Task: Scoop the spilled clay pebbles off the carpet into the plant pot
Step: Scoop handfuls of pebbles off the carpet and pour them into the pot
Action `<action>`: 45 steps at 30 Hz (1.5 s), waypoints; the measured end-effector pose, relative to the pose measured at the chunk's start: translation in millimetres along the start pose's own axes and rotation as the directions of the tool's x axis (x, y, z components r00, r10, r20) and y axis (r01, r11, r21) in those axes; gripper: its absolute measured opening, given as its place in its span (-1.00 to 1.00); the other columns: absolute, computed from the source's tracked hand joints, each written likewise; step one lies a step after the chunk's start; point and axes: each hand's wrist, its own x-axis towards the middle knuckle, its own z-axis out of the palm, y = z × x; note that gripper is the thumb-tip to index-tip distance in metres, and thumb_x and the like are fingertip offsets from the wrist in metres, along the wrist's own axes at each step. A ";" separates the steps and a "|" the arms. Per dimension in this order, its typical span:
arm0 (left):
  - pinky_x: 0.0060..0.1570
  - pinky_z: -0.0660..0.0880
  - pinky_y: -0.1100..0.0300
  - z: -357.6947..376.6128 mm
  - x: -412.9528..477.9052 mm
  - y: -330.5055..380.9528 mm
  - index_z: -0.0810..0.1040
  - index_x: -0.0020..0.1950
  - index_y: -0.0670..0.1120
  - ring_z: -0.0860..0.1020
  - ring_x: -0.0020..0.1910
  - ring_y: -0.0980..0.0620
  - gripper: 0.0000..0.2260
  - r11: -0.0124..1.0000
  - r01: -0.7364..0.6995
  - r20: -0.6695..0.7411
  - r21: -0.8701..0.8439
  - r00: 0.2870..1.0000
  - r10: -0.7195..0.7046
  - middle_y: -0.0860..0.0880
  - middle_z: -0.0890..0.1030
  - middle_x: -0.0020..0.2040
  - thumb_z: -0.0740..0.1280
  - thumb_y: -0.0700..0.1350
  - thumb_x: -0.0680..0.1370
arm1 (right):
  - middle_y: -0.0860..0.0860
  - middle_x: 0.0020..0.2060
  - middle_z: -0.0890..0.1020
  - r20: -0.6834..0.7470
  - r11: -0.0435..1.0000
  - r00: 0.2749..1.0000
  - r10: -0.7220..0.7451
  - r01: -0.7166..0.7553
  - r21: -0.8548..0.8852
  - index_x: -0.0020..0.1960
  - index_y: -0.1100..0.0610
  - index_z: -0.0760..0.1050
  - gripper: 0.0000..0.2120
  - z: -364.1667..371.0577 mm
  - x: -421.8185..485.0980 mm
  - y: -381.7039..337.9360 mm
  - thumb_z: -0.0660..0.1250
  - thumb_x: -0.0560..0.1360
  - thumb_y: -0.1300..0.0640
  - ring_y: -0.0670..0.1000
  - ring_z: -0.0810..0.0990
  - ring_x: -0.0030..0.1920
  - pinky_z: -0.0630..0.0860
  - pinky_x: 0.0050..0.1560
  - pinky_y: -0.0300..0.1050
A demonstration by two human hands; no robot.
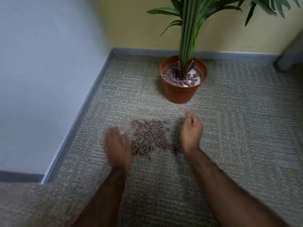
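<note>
A patch of brown clay pebbles [150, 137] lies spread on the grey carpet [237, 128]. Behind it stands a terracotta plant pot [179, 92] holding green stems, with more pebbles over white filler inside. My left hand [117, 145] rests at the patch's left edge, palm down, fingers loosely curved and blurred. My right hand [191, 130] sits at the patch's right edge with fingers curled inward. Whether either hand holds pebbles is hidden.
A pale wall with a grey skirting board [78, 118] runs along the left, and a yellow wall closes the back. A dark furniture leg or panel [288, 58] stands at the far right. Plant leaves [205, 9] hang overhead.
</note>
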 end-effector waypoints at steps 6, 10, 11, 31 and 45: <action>0.60 -0.13 -0.07 16.7 -41.6 -22.6 0.12 0.63 -0.23 0.01 0.65 -0.16 -0.37 0.947 0.021 0.082 0.321 0.995 -0.050 -0.23 0.10 0.65 0.02 0.16 0.70 | 0.16 0.63 0.20 0.147 0.681 0.981 -0.123 0.192 -0.707 0.64 0.16 0.17 -0.38 -4.4 -37.1 65.7 -0.05 0.70 -0.18 0.18 0.07 0.65 -0.01 0.64 0.15; 0.61 -0.10 0.02 38.7 -41.8 14.5 0.11 0.65 -0.18 -0.01 0.66 -0.06 -0.40 0.982 -0.128 0.244 0.138 0.965 0.092 -0.15 0.09 0.67 -0.01 0.15 0.70 | 0.13 0.67 0.04 0.345 0.585 0.930 -0.125 0.350 -0.732 0.67 0.13 0.03 -0.31 2.6 -48.8 70.9 -0.13 0.68 -0.26 0.14 -0.09 0.67 -0.12 0.65 0.16; 0.61 -0.06 0.02 39.4 -40.4 19.3 0.14 0.65 -0.17 0.01 0.65 -0.04 -0.40 0.986 -0.157 0.245 0.051 0.959 0.140 -0.13 0.12 0.66 -0.03 0.16 0.70 | 0.11 0.67 0.05 0.399 0.609 0.905 -0.148 0.402 -0.684 0.67 0.11 0.04 -0.33 3.1 -48.8 70.7 -0.12 0.69 -0.24 0.11 -0.08 0.67 -0.11 0.65 0.14; 0.57 0.16 -0.07 18.8 10.6 -10.5 0.26 0.59 -0.04 0.21 0.58 -0.04 -0.36 0.843 -0.533 0.412 0.069 0.785 0.463 -0.07 0.28 0.60 0.19 0.28 0.60 | 0.04 0.64 0.15 0.786 0.516 0.524 -0.329 0.797 -0.315 0.66 -0.04 0.08 -0.29 4.1 1.0 52.8 0.12 0.60 -0.31 0.07 0.12 0.63 0.15 0.60 0.12; 0.61 -0.10 -0.09 36.6 22.7 -14.4 0.01 0.67 0.01 -0.08 0.66 -0.03 -0.24 0.723 -0.652 0.565 0.227 0.693 0.448 -0.09 -0.01 0.68 0.16 0.29 0.56 | 0.15 0.66 0.05 0.872 0.265 0.422 -0.247 0.895 -0.358 0.67 -0.01 -0.01 -0.21 25.3 -0.3 61.3 0.08 0.56 -0.34 0.19 -0.02 0.66 -0.15 0.57 0.09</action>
